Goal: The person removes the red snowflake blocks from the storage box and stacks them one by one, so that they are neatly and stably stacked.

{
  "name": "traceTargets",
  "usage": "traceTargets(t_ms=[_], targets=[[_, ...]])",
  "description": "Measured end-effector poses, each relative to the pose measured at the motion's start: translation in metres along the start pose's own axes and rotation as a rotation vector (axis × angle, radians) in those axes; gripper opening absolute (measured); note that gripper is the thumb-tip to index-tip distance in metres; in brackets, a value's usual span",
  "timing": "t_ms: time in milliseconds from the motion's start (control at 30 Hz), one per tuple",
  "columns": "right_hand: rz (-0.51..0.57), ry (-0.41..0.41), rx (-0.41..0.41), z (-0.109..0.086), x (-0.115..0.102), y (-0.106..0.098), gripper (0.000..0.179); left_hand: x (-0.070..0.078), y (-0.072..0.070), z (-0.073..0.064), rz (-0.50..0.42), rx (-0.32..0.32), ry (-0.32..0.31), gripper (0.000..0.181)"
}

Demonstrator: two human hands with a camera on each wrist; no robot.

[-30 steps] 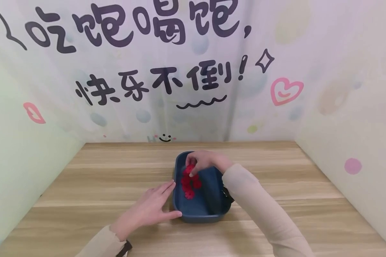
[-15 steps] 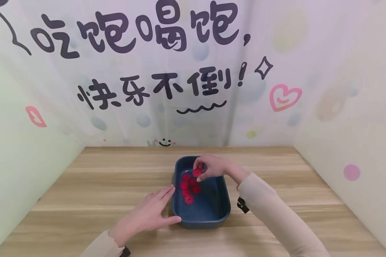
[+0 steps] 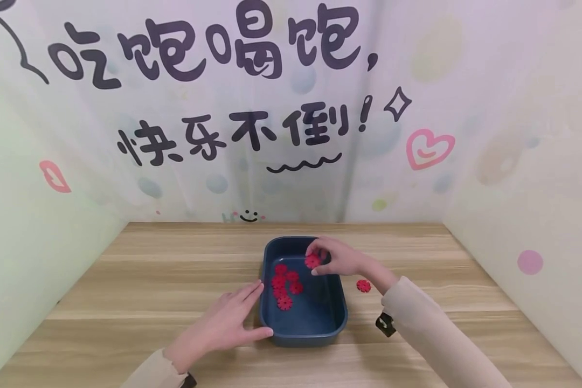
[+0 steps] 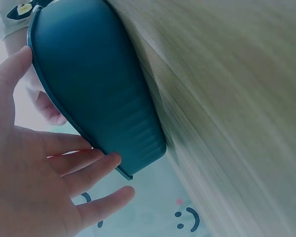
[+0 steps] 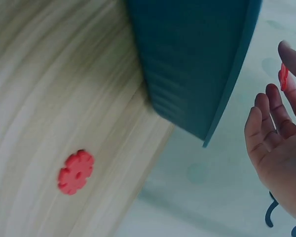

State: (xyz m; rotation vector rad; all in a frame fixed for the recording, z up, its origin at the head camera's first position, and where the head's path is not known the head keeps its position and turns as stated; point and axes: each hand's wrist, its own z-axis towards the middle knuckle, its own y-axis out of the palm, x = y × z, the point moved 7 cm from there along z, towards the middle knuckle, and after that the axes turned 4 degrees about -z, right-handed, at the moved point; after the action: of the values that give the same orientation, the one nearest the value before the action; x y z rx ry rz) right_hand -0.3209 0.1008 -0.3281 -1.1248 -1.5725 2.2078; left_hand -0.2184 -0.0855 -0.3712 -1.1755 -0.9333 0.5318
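A dark blue rectangular tub (image 3: 310,319) stands on the wooden table. Several red notched plastic discs (image 3: 278,281) lie in its left half. Above the tub's far right part, my right hand (image 3: 343,258) pinches one red disc (image 3: 312,262) between thumb and finger; in the right wrist view that disc (image 5: 284,77) is seen edge-on. With fingers extended, my left hand (image 3: 225,321) touches the left rim and the near left corner. The left wrist view has its thumb and fingertips along the rim of the tub (image 4: 93,84).
Another red notched disc (image 3: 364,286) lies flat on the table to the right of the tub, beneath the right forearm's inner side. A printed curtain (image 3: 291,183) hangs behind the table's far edge, and pale walls flank both sides.
My right hand has lifted a red disc from the pile and moved right with it. The disc on the table has come into view beside the forearm. My left hand stays at the tub.
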Motion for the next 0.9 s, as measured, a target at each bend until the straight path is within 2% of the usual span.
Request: traceTargets(t_ms=[267, 600, 900], targets=[[0.065, 0.035, 0.082, -0.020, 0.015, -0.012, 0.035, 0.001, -0.001, 0.001, 0.027, 0.017, 0.012, 0.086], [0.093, 0.068, 0.171, -0.052, 0.041, -0.026, 0.034, 0.001, -0.001, 0.000, 0.018, 0.012, 0.004, 0.086], [0.118, 0.126, 0.167, -0.076, 0.063, -0.022, 0.031, 0.001, -0.001, 0.000, 0.021, 0.002, 0.002, 0.088]])
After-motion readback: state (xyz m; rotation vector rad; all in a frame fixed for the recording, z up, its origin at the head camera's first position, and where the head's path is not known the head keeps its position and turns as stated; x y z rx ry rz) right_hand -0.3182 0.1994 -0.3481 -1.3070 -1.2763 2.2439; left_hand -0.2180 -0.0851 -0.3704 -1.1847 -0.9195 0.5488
